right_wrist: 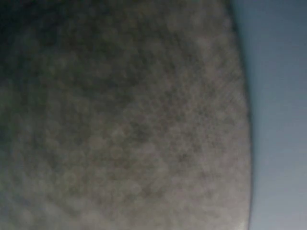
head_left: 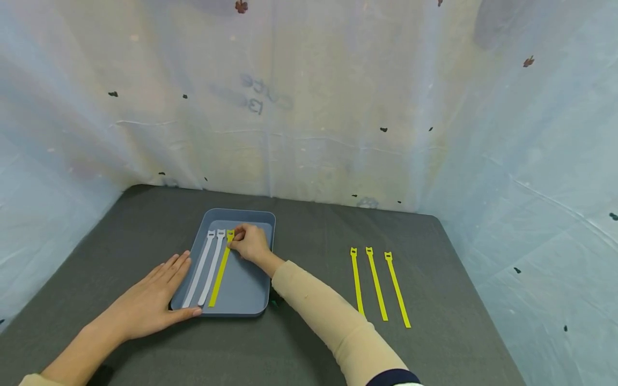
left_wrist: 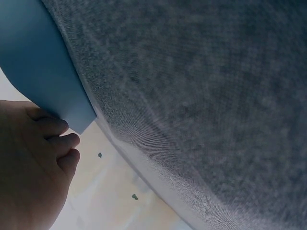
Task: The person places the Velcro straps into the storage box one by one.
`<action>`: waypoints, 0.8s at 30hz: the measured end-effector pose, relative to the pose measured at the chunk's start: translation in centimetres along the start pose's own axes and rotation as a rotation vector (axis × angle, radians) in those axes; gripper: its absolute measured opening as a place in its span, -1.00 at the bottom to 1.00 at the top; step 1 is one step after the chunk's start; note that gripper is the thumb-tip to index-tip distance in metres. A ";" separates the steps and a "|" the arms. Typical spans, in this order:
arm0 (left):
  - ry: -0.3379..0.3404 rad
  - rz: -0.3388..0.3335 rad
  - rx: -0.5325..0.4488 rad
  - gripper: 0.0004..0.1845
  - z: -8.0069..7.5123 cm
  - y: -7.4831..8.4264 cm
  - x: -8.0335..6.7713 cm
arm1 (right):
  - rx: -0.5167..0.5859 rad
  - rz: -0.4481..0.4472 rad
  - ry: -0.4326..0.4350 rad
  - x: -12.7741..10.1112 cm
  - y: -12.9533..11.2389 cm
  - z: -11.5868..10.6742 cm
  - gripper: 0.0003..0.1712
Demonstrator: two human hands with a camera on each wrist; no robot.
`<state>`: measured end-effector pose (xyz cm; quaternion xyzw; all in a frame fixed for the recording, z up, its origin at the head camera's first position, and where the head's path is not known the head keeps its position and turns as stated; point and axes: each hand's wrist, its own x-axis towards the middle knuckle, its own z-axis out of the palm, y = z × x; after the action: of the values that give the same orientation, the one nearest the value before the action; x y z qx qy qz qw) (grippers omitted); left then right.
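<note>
Right wrist view is just blur, so only the head view helps here

My right hand (head_left: 250,244) pinches the yellow tie (head_left: 221,273), its knuckles hiding the tie's head; my left hand (head_left: 154,295) lies spread flat against the tray (head_left: 251,300).

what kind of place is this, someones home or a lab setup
Probably a staged recording booth, not a home: pale plastic sheeting walls in a dark grey felt-covered table, which holds only a blue tray and loose yellow straps.

Dark grey table (head_left: 299,343) backed by pale plastic sheeting (head_left: 309,107).
</note>
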<state>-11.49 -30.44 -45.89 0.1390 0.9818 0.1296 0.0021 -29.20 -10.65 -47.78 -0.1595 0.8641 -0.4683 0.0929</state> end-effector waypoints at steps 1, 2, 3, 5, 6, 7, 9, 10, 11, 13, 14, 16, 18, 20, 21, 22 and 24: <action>0.000 0.000 -0.001 0.26 0.0 0.0 0.0 | -0.001 -0.002 0.000 0.0 0.0 0.0 -0.60; 0.001 0.000 -0.001 0.26 0.0 0.0 0.0 | -0.001 -0.002 0.000 0.0 0.0 0.0 -0.58; 0.001 0.001 0.000 0.26 0.0 0.0 0.0 | -0.002 -0.002 0.000 0.1 0.0 0.0 -0.56; 0.002 0.002 0.000 0.26 0.0 0.0 0.0 | -0.005 -0.003 -0.001 0.1 0.0 0.0 -0.53; 0.002 0.002 0.001 0.26 0.0 0.0 0.0 | -0.004 -0.003 -0.001 0.0 0.0 0.0 -0.52; 0.002 0.003 0.002 0.26 0.0 0.0 0.0 | -0.005 -0.002 -0.001 0.0 0.0 0.0 -0.50; 0.004 0.003 0.007 0.26 0.0 -0.1 0.0 | -0.002 -0.007 0.000 -0.1 -0.1 0.0 -0.48; 0.005 0.005 0.008 0.26 0.0 -0.1 0.0 | -0.001 -0.009 0.001 -0.1 -0.2 -0.1 -0.47; 0.005 0.006 0.010 0.26 0.0 -0.1 0.0 | -0.001 -0.010 0.002 -0.2 -0.3 -0.1 -0.46; 0.008 0.007 0.012 0.26 0.0 -0.1 0.0 | -0.001 -0.012 0.000 -0.4 -0.4 -0.2 -0.45; 0.010 0.009 0.013 0.26 0.0 -0.2 0.0 | 0.000 -0.014 0.000 -0.4 -0.4 -0.2 -0.45; 0.012 0.011 0.013 0.26 0.0 -0.2 0.0 | -0.001 -0.016 -0.006 -0.6 -0.5 -0.3 -0.45; 0.013 0.013 0.013 0.25 0.0 -0.2 0.0 | 0.006 -0.013 -0.009 -0.8 -0.5 -0.3 -0.46; 0.015 0.015 0.015 0.25 0.1 -0.3 0.0 | 0.018 -0.011 -0.012 -1.0 -0.5 -0.4 -0.46; 0.015 0.016 0.015 0.25 0.1 -0.3 0.0 | 0.029 -0.007 -0.018 -1.1 -0.6 -0.5 -0.46; 0.016 0.018 0.014 0.25 0.2 -0.3 0.0 | 0.043 0.000 -0.022 -1.2 -0.7 -0.5 -0.45; 0.017 0.020 0.013 0.24 0.2 -0.3 0.0 | 0.067 0.008 -0.032 -1.6 -0.8 -0.8 -0.43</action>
<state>-11.57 -30.67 -46.14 0.1476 0.9812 0.1243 -0.0084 -27.82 -9.89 -46.65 -0.1603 0.8469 -0.4941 0.1140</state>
